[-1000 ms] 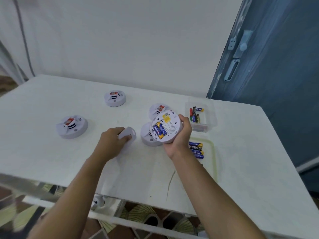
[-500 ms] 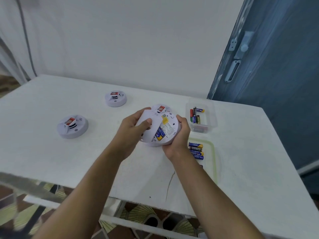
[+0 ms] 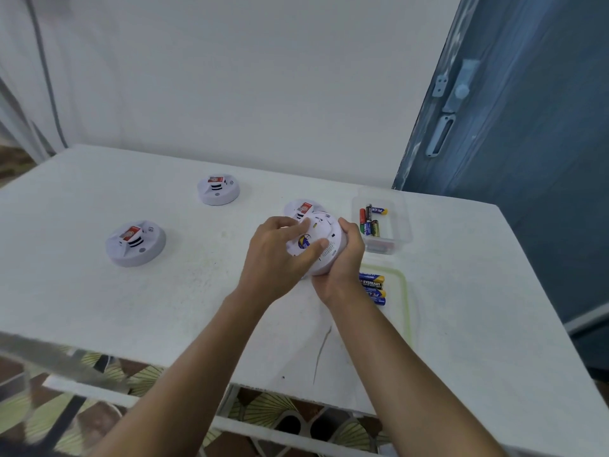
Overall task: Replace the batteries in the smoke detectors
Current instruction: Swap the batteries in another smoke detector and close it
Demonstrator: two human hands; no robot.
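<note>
Detector (image 3: 324, 245) sits between your two hands, raised just above the desk (image 3: 164, 308) near its middle right, round face tilted toward you. Your left hand (image 3: 276, 258) is clamped on it from the left, fingers curled over the top edge and thumb laid across the face. Your right hand (image 3: 346, 262) cups it from the right and below, fingers wrapped round the rim. A small blue and yellow patch shows on the face between your left fingers; you cannot tell what it is.

Just behind your hands a rear detector (image 3: 303, 207) lies on the desk, partly hidden. A far detector (image 3: 218, 189) lies toward the wall, and a left detector (image 3: 135, 244) well to the left, each with a red label on top.

Right of your hands stands a clear box (image 3: 400, 225) holding loose batteries (image 3: 370, 221). Nearer you, a green-rimmed tray (image 3: 403, 291) carries blue batteries (image 3: 372, 285), partly behind your right wrist. A blue door (image 3: 527, 159) stands at the right.
</note>
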